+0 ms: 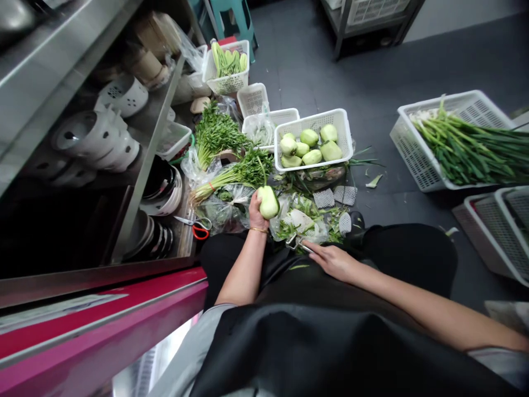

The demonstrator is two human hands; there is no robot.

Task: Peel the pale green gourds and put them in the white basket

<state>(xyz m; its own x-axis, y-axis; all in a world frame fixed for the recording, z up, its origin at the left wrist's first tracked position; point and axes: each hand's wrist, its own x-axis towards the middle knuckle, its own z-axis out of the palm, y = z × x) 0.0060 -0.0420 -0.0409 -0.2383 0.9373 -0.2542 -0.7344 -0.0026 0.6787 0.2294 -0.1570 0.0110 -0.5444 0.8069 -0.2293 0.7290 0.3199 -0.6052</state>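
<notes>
My left hand (257, 214) is closed around a pale green, rounded vegetable (268, 203), largely peeled, with a darker green strip on its right side. My right hand (330, 260) grips a metal peeler (294, 241) just to the lower right of the vegetable, not touching it. Beneath both hands, green peelings (308, 207) and white foam nets (301, 220) lie in a heap on plastic. Beyond them a white basket (347, 160) holds several similar pale green vegetables (312, 157).
Leafy greens (219, 132) and red-handled scissors (201, 227) are at the left, beside metal shelving (155, 127) with bowls. A basket (417, 165) of green onions (458, 143) stands at the right. Another basket (229, 82) of vegetables sits farther back near a teal stool (243, 25).
</notes>
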